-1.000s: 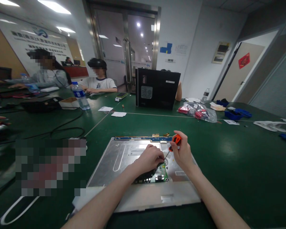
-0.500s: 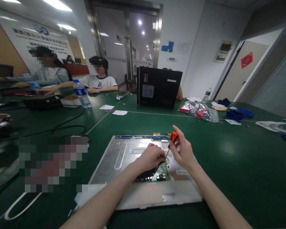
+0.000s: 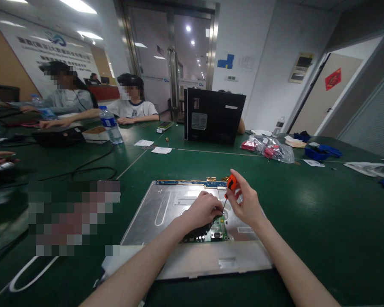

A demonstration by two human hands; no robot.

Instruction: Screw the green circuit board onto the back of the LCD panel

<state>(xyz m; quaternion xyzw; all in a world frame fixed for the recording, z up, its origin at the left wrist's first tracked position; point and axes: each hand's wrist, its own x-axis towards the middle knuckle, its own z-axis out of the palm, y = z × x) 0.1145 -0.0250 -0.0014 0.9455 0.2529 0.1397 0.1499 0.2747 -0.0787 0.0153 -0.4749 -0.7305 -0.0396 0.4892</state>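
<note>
We've an orange/blk screwdriver [image 3: 231,182], tilted, shaft down nr far edge of grn PCB [image 3: 222,226], on flat silver panel [image 3: 147,224].

I see through 1 head-worn camera, set above and behind the left hand [image 3: 206,209] and right hand [image 3: 245,203], facing forward and down. It sits near enough that the forearms [image 3: 141,260] enter from the lower edge, while the view runs past the hands, across the table [image 3: 302,194], to the glass doors [image 3: 192,55].
</note>
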